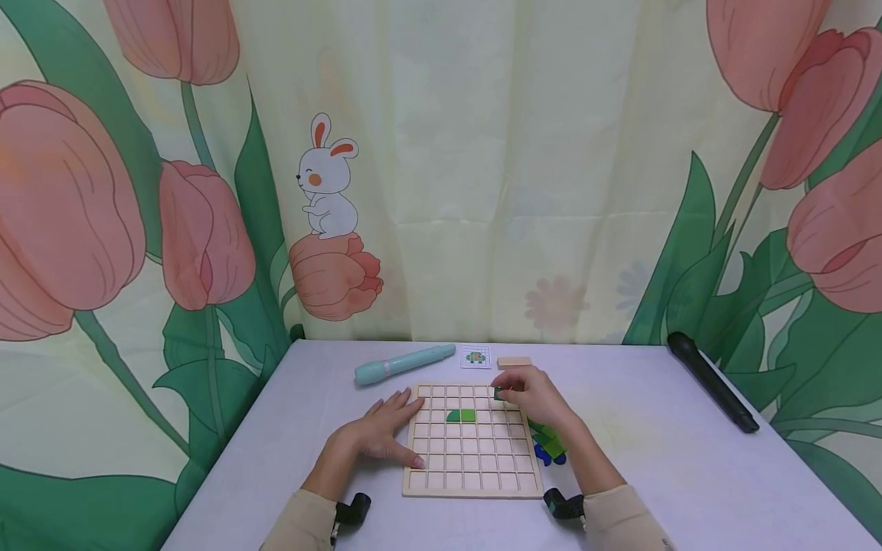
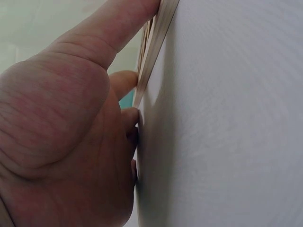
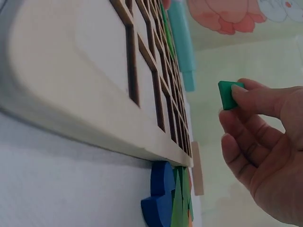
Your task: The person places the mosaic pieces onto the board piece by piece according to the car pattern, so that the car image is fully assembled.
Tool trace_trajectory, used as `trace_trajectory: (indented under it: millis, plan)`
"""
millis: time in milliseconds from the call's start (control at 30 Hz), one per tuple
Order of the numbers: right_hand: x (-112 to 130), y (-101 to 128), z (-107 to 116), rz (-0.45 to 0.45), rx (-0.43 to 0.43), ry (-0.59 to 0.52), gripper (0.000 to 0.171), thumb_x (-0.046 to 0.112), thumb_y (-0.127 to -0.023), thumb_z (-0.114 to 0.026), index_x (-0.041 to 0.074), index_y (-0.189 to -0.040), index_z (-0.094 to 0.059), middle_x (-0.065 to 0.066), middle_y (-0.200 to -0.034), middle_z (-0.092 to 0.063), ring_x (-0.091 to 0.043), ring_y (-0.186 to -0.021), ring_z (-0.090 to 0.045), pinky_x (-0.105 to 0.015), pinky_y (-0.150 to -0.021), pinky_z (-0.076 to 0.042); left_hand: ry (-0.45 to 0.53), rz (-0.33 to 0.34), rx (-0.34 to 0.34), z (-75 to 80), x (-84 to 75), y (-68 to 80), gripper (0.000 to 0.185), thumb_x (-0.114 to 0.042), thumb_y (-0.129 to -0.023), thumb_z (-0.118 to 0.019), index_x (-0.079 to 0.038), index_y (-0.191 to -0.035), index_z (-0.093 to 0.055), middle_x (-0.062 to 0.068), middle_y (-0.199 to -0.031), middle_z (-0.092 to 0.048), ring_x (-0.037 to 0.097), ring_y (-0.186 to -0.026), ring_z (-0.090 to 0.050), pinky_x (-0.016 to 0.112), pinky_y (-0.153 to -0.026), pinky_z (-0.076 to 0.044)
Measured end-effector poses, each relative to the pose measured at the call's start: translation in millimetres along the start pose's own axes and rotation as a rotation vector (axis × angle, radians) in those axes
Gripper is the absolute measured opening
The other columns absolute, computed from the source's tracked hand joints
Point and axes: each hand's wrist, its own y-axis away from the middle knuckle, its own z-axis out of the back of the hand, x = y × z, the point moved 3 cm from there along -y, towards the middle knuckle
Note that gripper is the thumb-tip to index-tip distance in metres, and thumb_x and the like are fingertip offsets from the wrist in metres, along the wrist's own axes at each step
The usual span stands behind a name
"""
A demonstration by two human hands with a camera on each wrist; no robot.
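**Green tile held over far-right of grid board**

A small green square tile [image 3: 229,93] is pinched betw. thumb and fingertips of the right hand [image 1: 534,396], just above the far-right cells of the wooden grid board [image 1: 472,484]. The left hand [image 1: 383,428] is laid flat w/ fingers straight, pressing the table and touching the board's left edge; nothing is gripped by it. Two green pieces [image 1: 461,415] are already seated in the board's 2nd row from the far side. A heap of loose green and blue pieces [image 1: 547,445] is seen just right of the board, partly hidden by the right forearm. At the far side are a teal pen [image 1: 404,363], a small pattern card [image 1: 476,357] and a wooden block [image 1: 514,361]; a black rod [image 1: 713,381] lies far right.

Handling, as judged: tile is prob. light, rigid, smooth-faced, not fragile; best taken by opposite edges so it can be dropped flat into a cell.
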Motion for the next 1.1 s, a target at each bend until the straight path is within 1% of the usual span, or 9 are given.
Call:
trace_trajectory:
  millis: [133, 333, 500, 667, 833, 967, 1100]
  plan:
    - [2, 0, -7, -0.001, 0.015, 0.036, 0.016, 0.004, -0.093, -0.075, 0.009, -0.107, -0.080, 0.001, -0.092, -0.069, -0.018, -0.083, -0.057, -0.029, -0.073, -0.049, -0.005, 0.003, 0.001, -0.2, -0.3, -0.5, 0.120, -0.075, -0.069, -0.079, -0.024, -0.166, -0.030, 0.009, -0.176, -0.013, 0.030, -0.164, -0.008, 0.055, -0.132, -0.010]
    - [4, 0, -19, -0.015, 0.049, 0.103, 0.014, 0.004, -0.094, -0.075, 0.012, -0.104, -0.080, 0.004, -0.090, -0.068, -0.016, -0.081, -0.058, -0.030, -0.074, -0.049, 0.001, 0.012, 0.004, -1.6, -0.5, -1.0, 0.120, -0.076, -0.069, -0.079, -0.024, -0.166, -0.030, 0.009, -0.176, -0.013, 0.029, -0.164, -0.008, 0.055, -0.132, -0.010]
    - [9, 0, -28, 0.041, 0.097, 0.129, 0.015, 0.002, -0.095, -0.073, 0.012, -0.103, -0.080, 0.005, -0.089, -0.069, -0.014, -0.080, -0.056, -0.030, -0.073, -0.048, -0.002, 0.008, -0.001, -1.5, -0.2, -1.0, 0.120, -0.075, -0.069, -0.079, -0.024, -0.166, -0.030, 0.009, -0.176, -0.013, 0.030, -0.164, -0.008, 0.055, -0.132, -0.010]
    - [11, 1, -33, 0.086, 0.133, 0.160, 0.017, 0.001, -0.095, -0.071, 0.012, -0.104, -0.081, 0.004, -0.089, -0.071, -0.013, -0.081, -0.058, -0.031, -0.076, -0.051, 0.000, 0.003, -0.002, -1.6, -0.4, -0.8, 0.120, -0.076, -0.069, -0.079, -0.024, -0.166, -0.029, 0.009, -0.176, -0.013, 0.030, -0.164, -0.008, 0.055, -0.132, -0.009]
    - [12, 3, -35, 0.094, 0.126, 0.176, 0.014, 0.003, -0.094, -0.074, 0.011, -0.102, -0.081, -0.001, -0.091, -0.074, -0.012, -0.081, -0.060, -0.034, -0.078, -0.053, 0.018, -0.009, -0.002, -0.1, -1.7, 0.8, 0.120, -0.074, -0.070, -0.080, -0.023, -0.166, -0.030, 0.011, -0.176, -0.013, 0.031, -0.164, -0.008, 0.055, -0.132, -0.009]
    - [12, 3, -36, 0.096, 0.110, 0.197, 0.011, 0.005, -0.092, -0.076, 0.012, -0.099, -0.081, 0.002, -0.089, -0.075, -0.009, -0.080, -0.062, -0.034, -0.076, -0.055, 0.041, -0.020, 0.004, 1.0, -2.5, 2.5, 0.119, -0.072, -0.071, -0.082, -0.022, -0.166, -0.030, 0.012, -0.176, -0.012, 0.032, -0.164, -0.008, 0.056, -0.132, -0.008]
    - [13, 3, -36, 0.090, 0.109, 0.205, 0.012, 0.004, -0.091, -0.077, 0.012, -0.099, -0.081, 0.006, -0.086, -0.072, -0.010, -0.077, -0.060, -0.030, -0.072, -0.051, 0.036, -0.021, 0.005, 1.5, -2.5, 3.4, 0.119, -0.072, -0.071, -0.082, -0.022, -0.166, -0.030, 0.013, -0.176, -0.012, 0.032, -0.164, -0.008, 0.056, -0.132, -0.008]
